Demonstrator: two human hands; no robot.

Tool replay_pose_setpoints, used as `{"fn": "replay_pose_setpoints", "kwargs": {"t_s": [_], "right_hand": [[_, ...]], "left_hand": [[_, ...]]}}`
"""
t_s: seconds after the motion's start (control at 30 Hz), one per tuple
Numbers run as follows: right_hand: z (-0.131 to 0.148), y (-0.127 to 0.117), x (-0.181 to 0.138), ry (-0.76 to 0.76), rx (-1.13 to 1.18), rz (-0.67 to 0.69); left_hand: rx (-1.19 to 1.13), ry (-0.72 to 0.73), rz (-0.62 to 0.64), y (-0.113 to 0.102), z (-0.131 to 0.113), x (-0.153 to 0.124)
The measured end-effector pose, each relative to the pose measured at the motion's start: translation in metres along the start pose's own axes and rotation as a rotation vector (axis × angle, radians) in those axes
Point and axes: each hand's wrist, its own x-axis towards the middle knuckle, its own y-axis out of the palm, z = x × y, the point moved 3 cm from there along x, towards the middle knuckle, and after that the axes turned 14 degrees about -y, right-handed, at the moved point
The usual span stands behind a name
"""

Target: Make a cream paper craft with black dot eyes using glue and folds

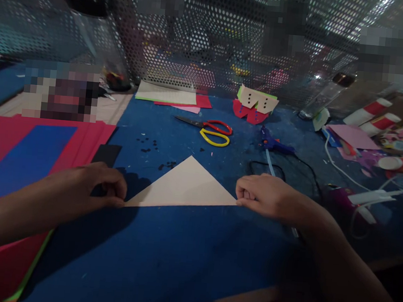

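Grip of the left hand: fingers curled in tight, thumb and fingertips closed on the left corner of a paper triangle. Grip of the right hand: likewise closed, fingers folded under, tips bearing on the right corner of the same piece. Whether each corner was pinched or merely pressed flat could not be told.

The paper triangle was pale and lay flat on the blue tabletop between the two hands, long edge toward the person and apex pointing away.

Under the left forearm lay a stack of red sheets with a blue sheet on top. A small black piece sat just beyond the left hand, touching the edge of the red sheets.

Beyond the apex, dark paper scraps were scattered on the tabletop. Further on lay scissors with red and yellow handles, blades pointing left. A blue glue gun lay to their right, with a black cord looped just beyond the right hand.

At the far edge were a flat pile of paper and a folded paper craft in red and cream. Paper cups and a clear bottle lay at far right. A perforated metal screen closed off the back.
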Motion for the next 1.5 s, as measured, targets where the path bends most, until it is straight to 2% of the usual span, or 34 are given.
{"fn": "replay_pose_setpoints", "kwargs": {"t_s": [0.1,0.27,0.53,0.7,0.73,0.8,0.97,1.1,1.2,1.4,1.5], "right_hand": [[0.001,-0.001,-0.001,0.013,0.009,0.005],[0.002,-0.001,-0.002,0.017,0.003,0.004],[0.002,-0.003,-0.001,0.003,0.006,-0.005],[0.004,-0.004,0.000,-0.008,0.008,0.005],[0.004,-0.004,0.000,-0.006,0.006,0.000],[0.004,-0.005,0.000,-0.009,0.004,-0.004],[0.006,-0.006,0.000,-0.006,0.011,-0.003],[0.006,-0.006,0.000,-0.011,0.006,0.009],[0.005,-0.005,0.000,-0.016,-0.001,0.002],[0.003,-0.003,-0.001,-0.011,0.005,-0.014],[0.003,-0.002,0.000,-0.012,-0.004,-0.012]], "left_hand": [[-0.023,0.065,-0.055,0.002,-0.007,-0.004],[-0.083,0.290,-0.087,0.008,-0.028,-0.014],[-0.038,0.440,-0.025,0.010,-0.015,-0.012],[0.003,0.467,-0.119,0.017,-0.036,-0.023],[-0.013,0.479,-0.171,0.018,-0.043,-0.026],[-0.019,0.523,-0.249,0.019,-0.054,-0.032],[0.078,0.655,-0.310,0.022,-0.065,-0.041],[0.136,0.680,-0.267,0.026,-0.058,-0.041],[0.149,0.646,-0.226,0.028,-0.056,-0.041],[0.129,0.662,-0.323,0.028,-0.066,-0.043],[0.148,0.674,-0.309,0.032,-0.067,-0.040]]}}
